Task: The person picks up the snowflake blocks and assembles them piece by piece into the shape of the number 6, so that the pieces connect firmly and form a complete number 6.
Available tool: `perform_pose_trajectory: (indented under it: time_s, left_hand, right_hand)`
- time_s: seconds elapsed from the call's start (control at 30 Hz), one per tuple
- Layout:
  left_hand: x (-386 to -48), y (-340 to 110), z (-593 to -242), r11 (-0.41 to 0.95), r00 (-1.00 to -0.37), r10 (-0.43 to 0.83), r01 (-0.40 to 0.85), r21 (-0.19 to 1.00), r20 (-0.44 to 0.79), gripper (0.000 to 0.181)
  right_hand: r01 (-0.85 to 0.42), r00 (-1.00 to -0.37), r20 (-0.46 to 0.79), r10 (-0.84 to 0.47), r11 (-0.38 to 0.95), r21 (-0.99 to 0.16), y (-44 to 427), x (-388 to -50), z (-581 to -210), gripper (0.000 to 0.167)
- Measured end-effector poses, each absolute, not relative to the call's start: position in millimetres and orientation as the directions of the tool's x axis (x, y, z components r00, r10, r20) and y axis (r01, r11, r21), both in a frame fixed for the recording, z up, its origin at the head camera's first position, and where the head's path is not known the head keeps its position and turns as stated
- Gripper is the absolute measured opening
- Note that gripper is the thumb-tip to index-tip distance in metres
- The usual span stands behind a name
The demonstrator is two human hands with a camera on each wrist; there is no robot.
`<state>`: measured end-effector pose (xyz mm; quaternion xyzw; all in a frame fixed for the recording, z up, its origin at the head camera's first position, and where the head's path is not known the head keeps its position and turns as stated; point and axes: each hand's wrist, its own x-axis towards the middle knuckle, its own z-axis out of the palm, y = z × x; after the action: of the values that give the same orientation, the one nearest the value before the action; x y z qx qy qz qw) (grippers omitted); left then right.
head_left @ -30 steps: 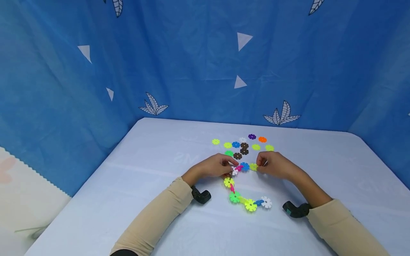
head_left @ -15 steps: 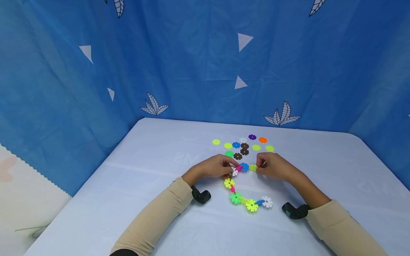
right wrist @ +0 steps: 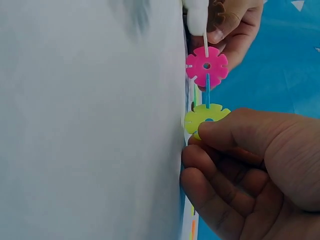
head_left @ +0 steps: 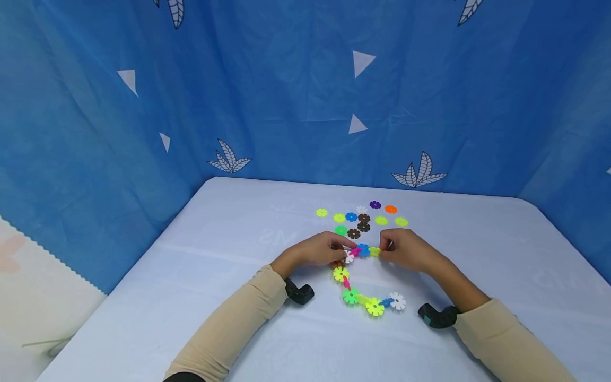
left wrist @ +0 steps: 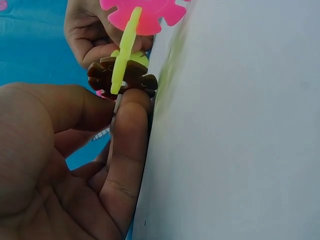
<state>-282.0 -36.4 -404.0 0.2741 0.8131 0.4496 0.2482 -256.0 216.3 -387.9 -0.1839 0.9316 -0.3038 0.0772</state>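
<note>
A chain of slotted snowflake discs curves over the white table in the head view. My left hand [head_left: 321, 249] pinches a white disc [head_left: 349, 258] between thumb and finger; a brown disc [left wrist: 102, 75] joins it in the left wrist view. Rightward from there run a pink disc [right wrist: 216, 58] and a blue disc [head_left: 363, 249] seen edge-on in the right wrist view. At that end, the thumb and fingers of my right hand [head_left: 406, 248] grip a yellow-green disc [right wrist: 195, 119]. The chain's nearer part includes a green disc [head_left: 350, 296] and ends at another white disc [head_left: 397, 301].
Loose discs lie beyond the hands, among them a purple disc [head_left: 375, 205], an orange disc [head_left: 391, 209], a brown disc [head_left: 354, 233] and a green disc [head_left: 341, 230]. A blue curtain [head_left: 296, 95] hangs behind the table [head_left: 286, 339].
My right hand has shifted slightly left with the yellow-green disc, nearer my left hand. The left hand keeps its hold almost in place. The loose discs stay where they were.
</note>
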Motion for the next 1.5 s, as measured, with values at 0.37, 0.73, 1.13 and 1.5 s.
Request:
perform_pose_trajectory:
  time_s: [0.37, 0.73, 1.13, 1.5]
  left_hand:
    - [-280.9, -35.2, -403.5, 0.432, -0.709, 0.677, 0.166, 0.886, -0.197, 0.036]
    - [-281.4, -38.2, -402.8, 0.428, -0.690, 0.694, 0.167, 0.888, -0.205, 0.037]
    - [-284.5, -36.9, -402.7, 0.432, -0.701, 0.684, 0.169, 0.886, -0.201, 0.035]
    - [-286.6, -37.0, -406.4, 0.462, -0.736, 0.648, 0.173, 0.870, -0.197, 0.030]
  right_hand:
    - [-0.319, -0.919, -0.008, -0.395, 0.754, -0.574, 214.1, -254.4, -384.8, 0.021]
    - [-0.297, -0.925, -0.040, -0.378, 0.784, -0.545, 200.1, -247.8, -379.3, 0.020]
    - [-0.286, -0.921, -0.063, -0.384, 0.777, -0.560, 202.1, -251.8, -381.2, 0.020]
    - [-0.312, -0.899, -0.085, -0.429, 0.765, -0.563, 206.4, -255.4, -381.4, 0.016]
